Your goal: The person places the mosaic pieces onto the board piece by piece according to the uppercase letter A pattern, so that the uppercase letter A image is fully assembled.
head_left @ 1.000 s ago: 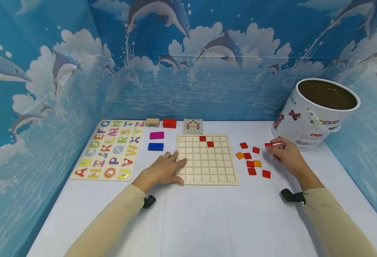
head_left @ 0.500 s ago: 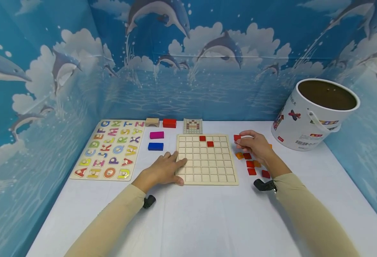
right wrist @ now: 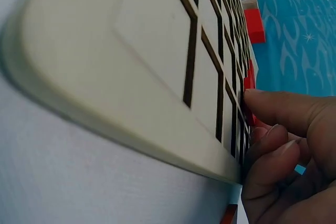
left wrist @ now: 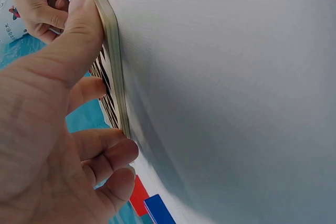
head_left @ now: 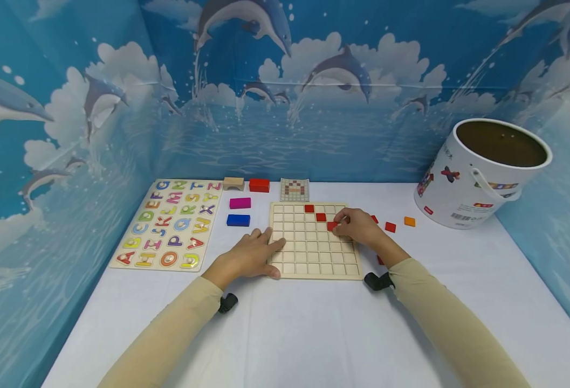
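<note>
Right hand: the right hand [head_left: 359,226] pinches a red tile [head_left: 331,226] with thumb and finger, at the right part of the grid board [head_left: 299,269].
Left hand: the left hand [head_left: 246,253] is spread out on the left edge of the grid board, with the thumb near its front corner.
Sea cloth: a blue cloth [head_left: 192,140] with jumping dolphins stands up around the back and sides.
Table: the white table [head_left: 314,334] is under everything.
Bucket: a white bucket [head_left: 452,188] with a handle sits at the back right.
Letter board: a board of bright letters [head_left: 156,260] lies on the left, well apart from the grid board.
Grid board: it lies flat in the middle – full of little squares.
Blocks: a tan arch block [head_left: 233,181], a red block [head_left: 259,185], a pink block [head_left: 240,203] and a blue block [head_left: 238,220] sit between the two boards, toward the back.
Card: a small picture card [head_left: 295,190] lies just behind the grid board.
Tiles: two red tiles [head_left: 321,217] sit in squares, and the pinched one makes a slanted line with them – I cannot tell if it lies flat. Loose red tiles [head_left: 390,227] and an orange tile [head_left: 410,221] lie right of the board.
</note>
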`<state>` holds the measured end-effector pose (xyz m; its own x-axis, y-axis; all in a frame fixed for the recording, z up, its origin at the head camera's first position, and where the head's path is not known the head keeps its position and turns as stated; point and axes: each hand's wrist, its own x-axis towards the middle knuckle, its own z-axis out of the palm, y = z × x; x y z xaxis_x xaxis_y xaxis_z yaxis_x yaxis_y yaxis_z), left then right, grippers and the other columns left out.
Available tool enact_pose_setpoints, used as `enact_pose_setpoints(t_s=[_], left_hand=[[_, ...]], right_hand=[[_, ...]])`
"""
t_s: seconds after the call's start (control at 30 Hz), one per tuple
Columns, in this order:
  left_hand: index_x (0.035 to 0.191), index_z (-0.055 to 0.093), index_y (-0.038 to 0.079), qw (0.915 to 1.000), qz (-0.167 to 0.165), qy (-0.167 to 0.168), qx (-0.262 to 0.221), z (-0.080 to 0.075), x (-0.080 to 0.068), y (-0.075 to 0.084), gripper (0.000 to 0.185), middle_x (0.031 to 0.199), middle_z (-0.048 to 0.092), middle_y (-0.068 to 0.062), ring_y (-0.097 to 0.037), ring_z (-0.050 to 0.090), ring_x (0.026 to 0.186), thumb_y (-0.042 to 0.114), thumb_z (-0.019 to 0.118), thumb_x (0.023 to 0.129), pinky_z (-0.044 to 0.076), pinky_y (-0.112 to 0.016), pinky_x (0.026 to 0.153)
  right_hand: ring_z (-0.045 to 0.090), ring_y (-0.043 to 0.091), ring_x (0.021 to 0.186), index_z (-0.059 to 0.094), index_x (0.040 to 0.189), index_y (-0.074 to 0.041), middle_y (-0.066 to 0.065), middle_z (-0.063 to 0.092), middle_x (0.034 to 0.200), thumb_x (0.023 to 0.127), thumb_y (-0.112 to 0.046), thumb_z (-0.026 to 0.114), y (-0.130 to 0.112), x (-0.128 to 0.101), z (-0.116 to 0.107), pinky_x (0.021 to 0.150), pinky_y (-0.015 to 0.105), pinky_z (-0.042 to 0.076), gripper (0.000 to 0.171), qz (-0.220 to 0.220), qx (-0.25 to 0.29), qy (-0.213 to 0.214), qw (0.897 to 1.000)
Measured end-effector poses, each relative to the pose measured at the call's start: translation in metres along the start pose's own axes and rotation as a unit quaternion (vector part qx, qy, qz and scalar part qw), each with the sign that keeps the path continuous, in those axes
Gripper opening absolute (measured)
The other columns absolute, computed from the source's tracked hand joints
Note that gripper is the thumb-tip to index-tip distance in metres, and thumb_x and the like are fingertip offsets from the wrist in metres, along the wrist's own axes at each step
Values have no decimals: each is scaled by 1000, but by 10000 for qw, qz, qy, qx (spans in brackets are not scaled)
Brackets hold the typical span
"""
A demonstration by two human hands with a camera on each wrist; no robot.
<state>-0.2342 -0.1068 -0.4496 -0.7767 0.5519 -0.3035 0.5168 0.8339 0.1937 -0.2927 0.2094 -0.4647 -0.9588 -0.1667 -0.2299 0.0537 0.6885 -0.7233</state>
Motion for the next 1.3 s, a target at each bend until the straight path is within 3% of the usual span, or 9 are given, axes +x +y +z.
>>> enact_pose_setpoints(t_s=[0.23,0.37,0.6,0.7,0.8,1.03,1.17,1.3], left_hand=[[161,33,27,10000,6,-45,62,-1,2,2,90,168,21,-18,-37,27,149,59,72,87,25,-55,121],[161,33,27,9999,44,-49,79,-2,3,3,90,168,21,-18,-37,27,149,59,71,87,26,-56,121],[161,32,28,9997,69,0,219,-2,6,2,90,168,22,-18,-34,31,145,61,70,87,30,-52,119],[162,32,28,9997,72,2,219,-2,6,3,90,168,22,-18,-34,31,145,61,70,87,30,-52,119],[162,32,27,9998,75,-18,178,-2,6,4,90,168,21,-19,-35,31,145,60,70,87,29,-53,119],[161,34,26,10000,43,-48,68,-3,3,5,90,168,21,-18,-36,29,147,58,73,86,27,-55,120],[161,35,26,10000,54,-17,6,-2,2,5,90,168,22,-19,-37,28,147,57,74,86,27,-56,120],[160,35,25,10000,35,13,-20,0,-1,3,89,167,23,-19,-39,28,148,56,74,86,27,-57,119]], right_hand=[[53,25,80,67,115,-11,10,59,94,94,-20,71,-2,-3,-5,67,35,44,24,-110,-463,104,9988],[54,26,88,67,125,-12,11,61,102,96,-21,70,-4,-7,-9,70,34,45,30,-199,-761,106,9968],[52,24,83,64,139,-12,11,63,99,99,-22,67,-7,-13,-16,67,33,42,42,-747,-1392,-396,9867],[51,24,88,66,138,-11,9,64,102,100,-24,66,-1,-19,-23,69,34,42,40,-831,-1243,-521,9874],[55,27,90,63,139,-11,12,63,108,101,-25,65,12,-27,-38,72,36,46,41,-748,-747,-446,9934],[55,33,100,51,148,-11,18,58,123,102,-31,63,53,-59,-91,75,35,51,52,112,71,190,9997],[53,34,104,49,149,-9,20,55,129,101,-36,65,79,-80,-104,73,33,50,57,321,78,178,9993],[51,32,110,52,146,-10,17,55,128,96,-38,71,97,-99,-97,78,33,52,61,386,-212,-107,9990]])
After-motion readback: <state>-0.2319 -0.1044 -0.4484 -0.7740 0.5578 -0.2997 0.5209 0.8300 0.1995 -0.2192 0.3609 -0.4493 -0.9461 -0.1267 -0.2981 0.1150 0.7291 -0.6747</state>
